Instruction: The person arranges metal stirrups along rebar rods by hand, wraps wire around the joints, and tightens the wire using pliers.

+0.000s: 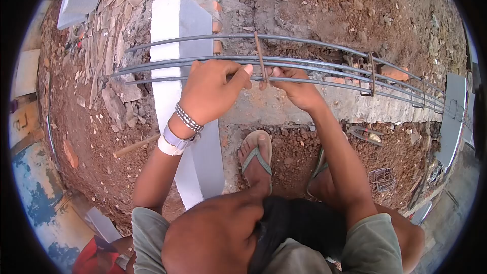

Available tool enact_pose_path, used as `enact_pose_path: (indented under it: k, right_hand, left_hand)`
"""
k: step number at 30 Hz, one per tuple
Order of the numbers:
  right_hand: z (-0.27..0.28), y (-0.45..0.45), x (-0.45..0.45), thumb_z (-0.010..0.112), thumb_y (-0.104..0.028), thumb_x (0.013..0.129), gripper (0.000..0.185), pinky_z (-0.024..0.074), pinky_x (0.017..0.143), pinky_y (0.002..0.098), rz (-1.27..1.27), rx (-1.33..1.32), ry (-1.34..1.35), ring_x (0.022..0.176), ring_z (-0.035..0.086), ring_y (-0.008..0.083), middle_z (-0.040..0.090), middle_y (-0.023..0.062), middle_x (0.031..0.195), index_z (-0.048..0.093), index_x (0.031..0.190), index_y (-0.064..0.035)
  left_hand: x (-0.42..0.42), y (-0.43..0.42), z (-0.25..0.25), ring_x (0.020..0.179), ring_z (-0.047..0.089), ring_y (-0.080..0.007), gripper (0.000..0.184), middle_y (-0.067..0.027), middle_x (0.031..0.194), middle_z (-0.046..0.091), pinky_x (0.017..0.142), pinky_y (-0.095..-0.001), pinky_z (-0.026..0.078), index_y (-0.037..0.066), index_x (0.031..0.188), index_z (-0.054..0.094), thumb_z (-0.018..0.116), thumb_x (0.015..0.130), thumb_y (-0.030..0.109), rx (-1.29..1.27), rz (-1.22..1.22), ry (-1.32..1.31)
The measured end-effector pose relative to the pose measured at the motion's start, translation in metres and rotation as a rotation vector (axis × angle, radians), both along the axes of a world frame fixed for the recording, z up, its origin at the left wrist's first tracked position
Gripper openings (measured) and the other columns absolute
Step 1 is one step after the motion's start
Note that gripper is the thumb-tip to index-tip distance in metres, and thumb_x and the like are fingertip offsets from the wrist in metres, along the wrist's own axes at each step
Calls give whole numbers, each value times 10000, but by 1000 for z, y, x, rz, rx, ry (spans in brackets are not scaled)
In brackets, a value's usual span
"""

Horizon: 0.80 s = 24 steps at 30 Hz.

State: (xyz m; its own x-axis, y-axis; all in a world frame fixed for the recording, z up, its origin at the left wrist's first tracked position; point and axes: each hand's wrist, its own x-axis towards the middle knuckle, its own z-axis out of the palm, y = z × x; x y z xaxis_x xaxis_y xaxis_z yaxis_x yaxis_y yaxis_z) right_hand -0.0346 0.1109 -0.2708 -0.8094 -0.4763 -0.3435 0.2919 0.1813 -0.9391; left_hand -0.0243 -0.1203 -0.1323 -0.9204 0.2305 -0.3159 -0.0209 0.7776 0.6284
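Several long grey steel bars (324, 63) run across in front of me, with a rusty stirrup (260, 57) standing around them near the middle. My left hand (215, 89), with bracelets and a watch on its wrist, is closed over the lower bars just left of this stirrup. Its thumb and forefinger point toward the stirrup, and the other fingers are hidden. From the right, my right hand (298, 90) pinches at the stirrup's lower corner beside the bars. Any small piece between those fingertips is too fine to make out.
A white block (166, 20) supports the bars on the left, and a grey block (451, 116) on the right. More stirrups (372, 73) hang farther along. Pincers (366, 134) and a wire bundle (381, 179) lie on the soil. A wooden handle (134, 146) lies left.
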Motion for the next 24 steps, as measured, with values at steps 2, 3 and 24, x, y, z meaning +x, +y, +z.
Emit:
enact_pose_path:
  k: [2,3,24]
  right_hand:
    - [9,1,-1,631,-413,1036,453,511,841,360,-21,-15,-92,899,618,167,735,80,961,761,1094,17]
    - [15,2,-1,667,-325,1025,352,516,874,363,-39,-25,-174,919,630,164,741,74,992,758,1089,9]
    - [31,31,-25,688,-368,1005,376,532,996,385,140,-94,-59,1128,672,201,749,89,1202,755,1233,-76]
  left_hand:
    - [1,5,-1,678,698,-223,366,-112,778,765,659,-330,508,26,929,801,682,987,367,-9,42,-7]
    - [2,7,-2,667,692,-212,370,-106,769,765,659,-326,508,25,919,803,683,988,368,7,69,5]
    - [8,25,-18,686,705,-282,323,-101,724,759,823,-422,414,86,795,824,723,854,387,94,363,79]
